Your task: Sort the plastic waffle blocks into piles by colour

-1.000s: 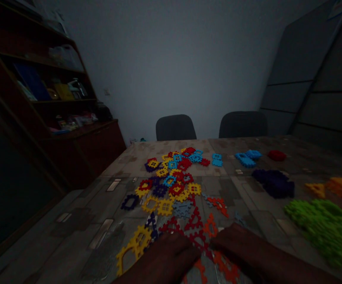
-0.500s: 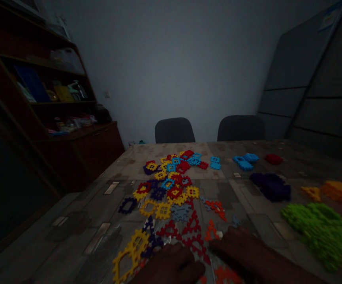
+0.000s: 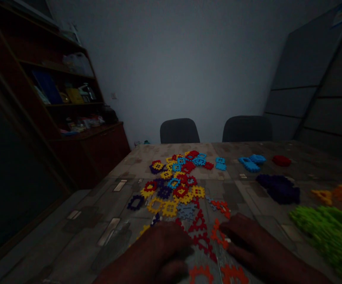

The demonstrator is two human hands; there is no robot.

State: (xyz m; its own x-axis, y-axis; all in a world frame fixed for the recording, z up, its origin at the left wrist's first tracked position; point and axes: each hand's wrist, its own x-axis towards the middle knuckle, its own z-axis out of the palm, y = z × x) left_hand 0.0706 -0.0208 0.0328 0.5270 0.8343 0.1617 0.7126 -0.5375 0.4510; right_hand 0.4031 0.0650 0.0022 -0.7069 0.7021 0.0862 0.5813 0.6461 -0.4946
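On the dim counter (image 3: pixel 236 185), the left hand (image 3: pixel 159 246) lies over a yellow toothed building piece (image 3: pixel 143 230) and hides most of it; a dark purple piece (image 3: pixel 155 219) shows only its upper part. The fingers of this hand are bent and dark (the shadow is heavy there), so I cannot tell if they pinch something.

The right hand (image 3: pixel 246 232) has its thumb apart from the other fingers. An orange triangular piece (image 3: pixel 215 237) is at these fingertips, but whether they touch it is not clear. Between the hands lies a red triangular piece (image 3: pixel 209 250). Nearer, two orange pieces (image 3: pixel 233 273) are cut by the lower edge. At the right, a bright green stack (image 3: pixel 322 232) is partly cut off, and its separate pieces are difficult to distinguish.
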